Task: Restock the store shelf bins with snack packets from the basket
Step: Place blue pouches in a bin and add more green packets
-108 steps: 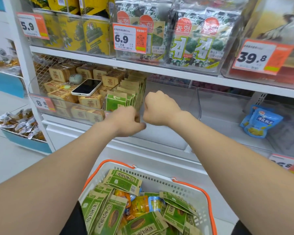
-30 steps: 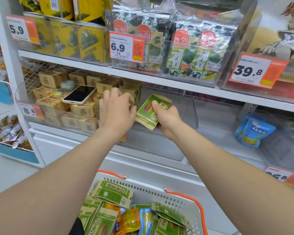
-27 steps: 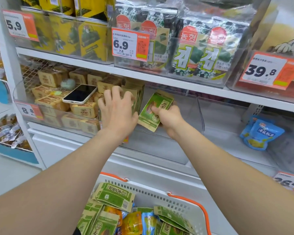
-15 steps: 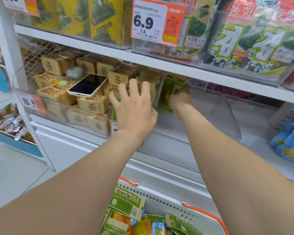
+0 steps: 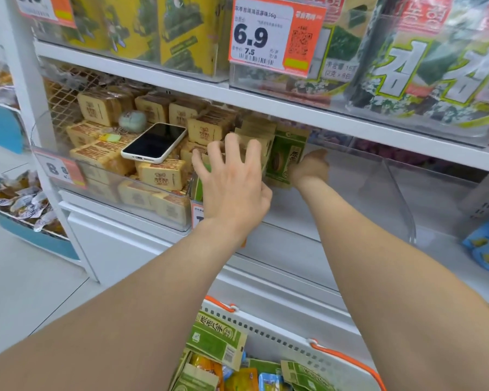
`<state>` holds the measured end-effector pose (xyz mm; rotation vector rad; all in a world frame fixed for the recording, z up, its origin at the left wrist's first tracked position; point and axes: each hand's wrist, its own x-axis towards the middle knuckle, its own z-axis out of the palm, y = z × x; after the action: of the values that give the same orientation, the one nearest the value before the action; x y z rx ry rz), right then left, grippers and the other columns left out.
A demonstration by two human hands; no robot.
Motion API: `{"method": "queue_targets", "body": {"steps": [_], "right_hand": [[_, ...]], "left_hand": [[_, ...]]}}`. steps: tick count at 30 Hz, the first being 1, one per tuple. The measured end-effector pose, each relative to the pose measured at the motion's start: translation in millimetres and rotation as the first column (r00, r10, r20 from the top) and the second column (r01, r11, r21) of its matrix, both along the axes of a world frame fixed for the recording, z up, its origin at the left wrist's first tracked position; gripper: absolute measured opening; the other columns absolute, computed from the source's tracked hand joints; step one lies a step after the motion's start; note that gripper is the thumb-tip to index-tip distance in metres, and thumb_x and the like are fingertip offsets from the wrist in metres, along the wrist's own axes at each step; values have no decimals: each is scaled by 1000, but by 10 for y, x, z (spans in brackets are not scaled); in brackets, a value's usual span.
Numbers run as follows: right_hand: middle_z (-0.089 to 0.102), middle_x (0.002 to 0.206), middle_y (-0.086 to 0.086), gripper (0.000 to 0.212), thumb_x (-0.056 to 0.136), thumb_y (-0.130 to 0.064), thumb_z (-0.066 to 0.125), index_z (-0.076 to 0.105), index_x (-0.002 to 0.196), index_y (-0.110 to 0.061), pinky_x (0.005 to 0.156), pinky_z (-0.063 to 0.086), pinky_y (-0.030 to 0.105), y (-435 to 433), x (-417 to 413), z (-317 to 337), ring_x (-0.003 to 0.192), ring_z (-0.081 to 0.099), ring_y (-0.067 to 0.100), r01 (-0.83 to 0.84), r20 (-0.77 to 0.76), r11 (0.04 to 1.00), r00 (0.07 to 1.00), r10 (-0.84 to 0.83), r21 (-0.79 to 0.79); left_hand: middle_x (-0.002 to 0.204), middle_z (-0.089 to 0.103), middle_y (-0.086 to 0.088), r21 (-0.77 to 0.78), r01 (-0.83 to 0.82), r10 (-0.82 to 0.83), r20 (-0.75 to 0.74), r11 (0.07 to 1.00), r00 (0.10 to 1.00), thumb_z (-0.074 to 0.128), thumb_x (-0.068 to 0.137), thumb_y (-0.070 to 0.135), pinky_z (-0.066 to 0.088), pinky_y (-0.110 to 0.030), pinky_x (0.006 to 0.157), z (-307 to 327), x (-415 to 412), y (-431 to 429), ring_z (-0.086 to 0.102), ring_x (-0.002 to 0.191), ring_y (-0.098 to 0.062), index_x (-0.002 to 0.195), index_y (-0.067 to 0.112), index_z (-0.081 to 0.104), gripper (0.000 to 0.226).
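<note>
Left hand (image 5: 232, 179), fingers spread straight, is bracing the standing row of packets (image 5: 256, 134). Right hand (image 5: 308, 167) is pinching the green packet (image 5: 285, 156) by its lower edge, setting it upright at the row's right end inside the clear bin (image 5: 393, 187). If the left hand is letting go too soon, the row could be toppling rightward, and a stray elbow could be knocking the phone (image 5: 156, 142) off the cakes (image 5: 164, 173). The price tag (image 5: 266, 35) above is showing 6.9 and 7.5, and the seaweed packs (image 5: 424, 69) are showing 김. More packets are waiting in the near basket (image 5: 266, 331).
</note>
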<state>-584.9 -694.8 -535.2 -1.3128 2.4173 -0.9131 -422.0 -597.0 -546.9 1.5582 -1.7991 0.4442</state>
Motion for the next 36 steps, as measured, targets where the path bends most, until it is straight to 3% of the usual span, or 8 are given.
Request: {"method": "queue_targets", "body": {"steps": [8, 12, 14, 20, 24, 27, 33, 36], "right_hand": [[69, 110, 18, 22, 92, -18, 51, 65, 106, -7, 78, 51, 35, 667, 281, 214, 104, 65, 39, -325, -191, 944, 931, 310, -52], [68, 102, 17, 21, 100, -27, 46, 57, 107, -11, 64, 42, 40, 1343, 438, 323, 89, 67, 42, -547, -752, 832, 509, 418, 93], [69, 98, 14, 21, 99, -32, 45, 55, 101, -14, 62, 36, 38, 1646, 510, 341, 85, 68, 40, -608, -813, 780, 376, 445, 146], [67, 94, 11, 18, 98, -34, 49, 53, 90, -19, 62, 40, 35, 2139, 698, 88, 81, 65, 36, -689, -687, 502, 9, 727, 523], [55, 91, 8, 15, 101, -24, 50, 62, 105, -15, 59, 42, 33, 2230, 888, -417, 72, 49, 28, -585, -472, 303, -158, 867, 752], [53, 98, 4, 17, 101, -18, 51, 63, 113, -13, 62, 49, 36, 2242, 1037, -812, 75, 53, 23, -488, -329, 196, -203, 922, 850], [50, 84, 3, 21, 97, -7, 55, 58, 117, -11, 51, 43, 33, 2058, 1296, -1247, 67, 55, 20, -479, -280, 146, -222, 934, 865], [59, 109, 9, 45, 97, -8, 57, 45, 138, -18, 60, 49, 37, 1935, 1350, -1533, 82, 62, 27, -549, -312, 139, -235, 921, 824]], "left_hand": [[120, 51, -6, -94, 135, -137, -20, 986, 990, 68, 83, 38, 27, -57, 119, 141, 103, 113, 48, 119, -32, 112, 20, 58, 35], [110, 53, -9, -195, 214, -216, 14, 957, 976, 62, 98, 34, 41, -45, 92, 254, 251, 229, 48, 106, -32, 104, 16, 60, 19], [100, 56, -7, -164, 196, -207, -55, 967, 977, 52, 103, 38, 42, -45, 78, 336, 343, 327, 50, 95, -31, 94, 16, 59, 25], [47, 49, 0, 346, 338, -251, -273, 875, 929, 54, 93, 37, 45, -36, 50, 339, 657, 540, 50, 48, -23, 53, 11, 52, 48], [86, 76, -6, 881, 317, -346, -193, 350, 918, 63, 100, 33, 57, -30, 58, 143, 766, 651, 75, 73, -20, 95, 14, 74, 22], [112, 75, -1, 989, 113, -410, -66, 91, 910, 58, 104, 38, 60, -36, 85, 76, 740, 735, 76, 96, -17, 123, 23, 66, 26], [126, 69, -1, 996, 34, -464, 8, 82, 886, 51, 106, 39, 57, -45, 100, 17, 618, 651, 74, 104, -17, 137, 23, 59, 35], [126, 68, -2, 994, 16, -489, 40, 110, 871, 48, 108, 39, 57, -46, 100, -15, 588, 547, 74, 105, -17, 137, 21, 58, 36]]}}
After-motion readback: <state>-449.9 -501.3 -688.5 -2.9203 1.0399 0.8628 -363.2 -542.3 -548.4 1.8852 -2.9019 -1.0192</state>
